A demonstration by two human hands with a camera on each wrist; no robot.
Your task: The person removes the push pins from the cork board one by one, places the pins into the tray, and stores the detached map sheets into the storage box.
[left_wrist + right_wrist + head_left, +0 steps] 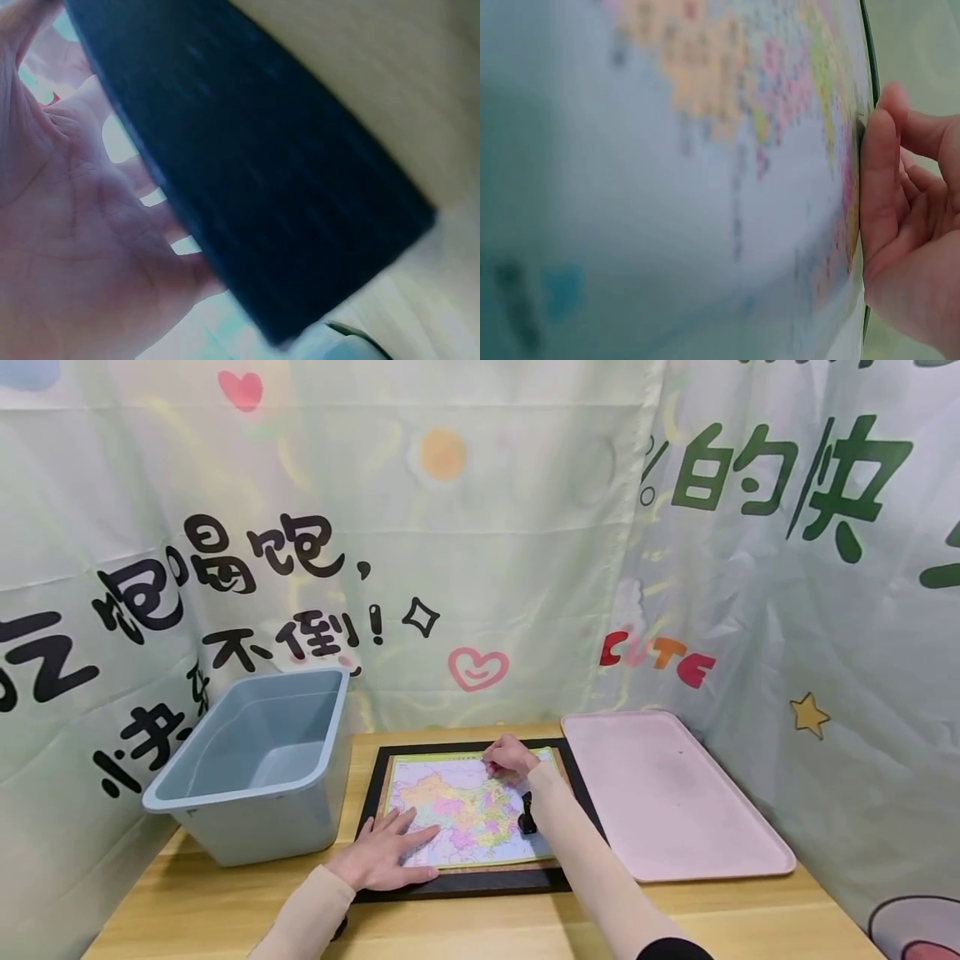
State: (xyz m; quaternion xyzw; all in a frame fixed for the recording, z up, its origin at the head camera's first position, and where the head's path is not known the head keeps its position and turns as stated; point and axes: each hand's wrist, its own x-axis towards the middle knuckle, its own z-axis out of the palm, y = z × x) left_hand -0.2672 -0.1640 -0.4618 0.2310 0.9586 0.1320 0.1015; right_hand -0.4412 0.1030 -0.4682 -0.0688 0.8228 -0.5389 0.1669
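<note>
The left hand point(382, 858) lay flat, fingers straight, on the map puzzle point(468, 810), whose lettering was too small to read. The right hand point(510, 757) pinched at its far edge; "CUTE" point(657, 657) showed on the backdrop beyond.

On the wooden desk point(480, 927) we see a grey-blue plastic tub point(255, 764) at the left and a pink tray point(667, 793) at the right. Behind them we see printed cloth point(525, 527) with hearts and lettering.
</note>
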